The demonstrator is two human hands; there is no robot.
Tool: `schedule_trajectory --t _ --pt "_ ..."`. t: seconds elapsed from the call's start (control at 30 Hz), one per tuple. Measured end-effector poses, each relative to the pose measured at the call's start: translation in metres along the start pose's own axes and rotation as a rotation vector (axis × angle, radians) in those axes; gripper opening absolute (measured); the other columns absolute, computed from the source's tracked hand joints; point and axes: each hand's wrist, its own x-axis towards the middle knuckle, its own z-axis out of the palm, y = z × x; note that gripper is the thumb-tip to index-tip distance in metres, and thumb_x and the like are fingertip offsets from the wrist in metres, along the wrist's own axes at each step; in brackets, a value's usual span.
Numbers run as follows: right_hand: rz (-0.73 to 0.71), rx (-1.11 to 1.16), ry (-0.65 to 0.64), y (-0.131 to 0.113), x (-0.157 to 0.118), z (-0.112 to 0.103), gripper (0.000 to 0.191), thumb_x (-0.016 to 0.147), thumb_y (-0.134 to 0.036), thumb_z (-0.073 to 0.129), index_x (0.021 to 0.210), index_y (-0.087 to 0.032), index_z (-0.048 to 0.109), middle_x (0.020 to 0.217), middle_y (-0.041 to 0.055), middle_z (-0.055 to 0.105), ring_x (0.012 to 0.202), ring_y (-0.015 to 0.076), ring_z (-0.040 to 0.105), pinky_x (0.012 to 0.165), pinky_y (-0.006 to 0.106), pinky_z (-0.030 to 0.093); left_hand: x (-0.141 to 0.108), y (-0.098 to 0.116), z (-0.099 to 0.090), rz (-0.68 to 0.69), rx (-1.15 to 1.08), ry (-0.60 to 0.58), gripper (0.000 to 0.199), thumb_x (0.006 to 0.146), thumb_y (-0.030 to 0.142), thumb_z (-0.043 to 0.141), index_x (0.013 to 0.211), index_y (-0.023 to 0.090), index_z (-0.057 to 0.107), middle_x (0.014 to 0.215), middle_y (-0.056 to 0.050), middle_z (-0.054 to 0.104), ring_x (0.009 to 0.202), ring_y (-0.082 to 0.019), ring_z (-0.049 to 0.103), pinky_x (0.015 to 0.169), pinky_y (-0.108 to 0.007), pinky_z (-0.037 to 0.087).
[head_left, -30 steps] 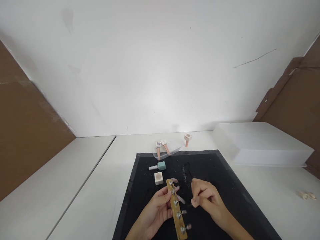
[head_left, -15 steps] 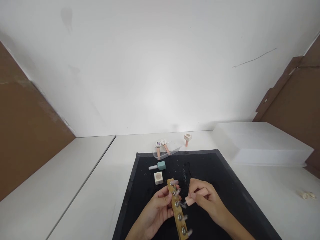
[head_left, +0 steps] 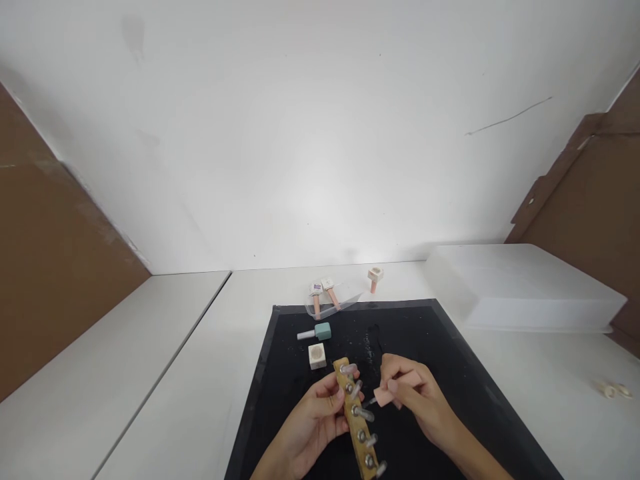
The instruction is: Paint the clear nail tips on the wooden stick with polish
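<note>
My left hand (head_left: 313,423) is closed round a wooden strip (head_left: 357,433) that carries several metal studs with clear nail tips (head_left: 363,413) pointing right. Between the thumb and fingers of my right hand (head_left: 420,400) is a pink brush cap (head_left: 384,396), its thin brush pointing left close to the middle nail tip. Whether the bristles touch that tip cannot be made out. Just behind the strip, a white square bottle (head_left: 317,356) stands on the black mat (head_left: 405,327). Behind it lies a green bottle with a pale cap (head_left: 323,331).
Two pink-capped bottles (head_left: 317,301) lie on a clear plastic tray (head_left: 350,300) at the mat's back edge, another bottle (head_left: 375,279) to their right. A translucent box (head_left: 525,287) sits at the right, with small cream pieces (head_left: 609,390) nearer me. Brown panels flank the table.
The brush in my right hand has drawn slightly away from the face of the middle nail tip. The strip in my left hand has turned slightly.
</note>
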Motion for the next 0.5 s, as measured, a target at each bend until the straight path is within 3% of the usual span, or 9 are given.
schedule_trajectory --t 0.13,0.3,0.5 --pt "0.034 -0.017 -0.051 -0.0060 0.0016 0.0021 0.025 0.077 -0.033 0.057 0.058 -0.016 0.060 0.055 -0.0025 0.045 0.049 0.0111 0.037 0.049 0.024 0.027 -0.0001 -0.0006 -0.0001 -0.002 -0.006 -0.007 0.027 0.073 0.018 0.063 0.100 0.017 0.066 0.081 -0.004 0.065 0.072 -0.011 0.059 0.069 -0.025 0.041" --pt "0.121 0.067 -0.056 -0.0046 0.0012 0.0020 0.020 0.071 -0.020 0.054 0.052 -0.017 0.054 0.048 -0.0020 0.049 0.047 0.0116 0.040 0.049 0.024 0.028 -0.0001 0.0000 0.0000 -0.006 0.018 -0.007 0.029 0.070 0.017 0.066 0.099 0.018 0.066 0.084 -0.006 0.067 0.075 -0.013 0.059 0.072 -0.027 0.041" --pt "0.073 0.107 -0.015 0.0027 -0.0006 -0.0004 0.023 0.069 -0.013 0.050 0.046 -0.018 0.051 0.045 -0.0011 0.048 0.050 0.0135 0.038 0.050 0.026 0.028 -0.0011 0.0012 -0.0017 0.003 0.022 -0.003 0.030 0.069 0.018 0.067 0.099 0.018 0.067 0.084 -0.006 0.066 0.074 -0.014 0.060 0.073 -0.029 0.042"
